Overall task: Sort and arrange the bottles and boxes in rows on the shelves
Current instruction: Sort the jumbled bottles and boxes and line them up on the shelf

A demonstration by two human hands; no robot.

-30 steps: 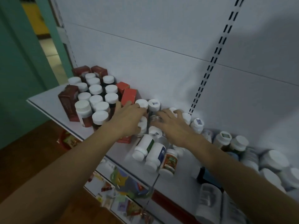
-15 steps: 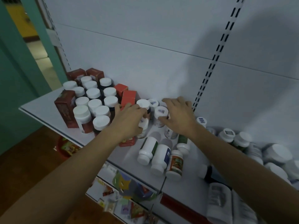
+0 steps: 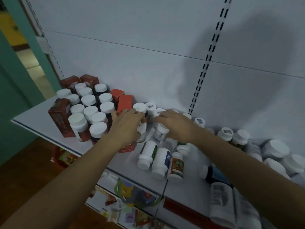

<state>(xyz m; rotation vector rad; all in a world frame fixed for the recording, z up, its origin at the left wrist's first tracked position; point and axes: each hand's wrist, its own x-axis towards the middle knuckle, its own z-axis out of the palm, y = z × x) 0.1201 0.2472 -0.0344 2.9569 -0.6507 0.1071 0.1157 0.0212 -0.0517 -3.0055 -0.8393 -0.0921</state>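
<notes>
Left hand (image 3: 127, 128) wraps a small bottle (image 3: 142, 133), most of it hidden. Right hand (image 3: 177, 126) overlaps a white bottle (image 3: 160, 133); the grip underneath isn't visible. Orange box (image 3: 126, 148) is mostly behind the left wrist. Large white-capped bottles (image 3: 297, 162) are cut by the right edge. Labels too small to read. Lower-shelf packets (image 3: 132, 194) are blurred, unidentifiable. Both forearms run off the bottom edge.
</notes>
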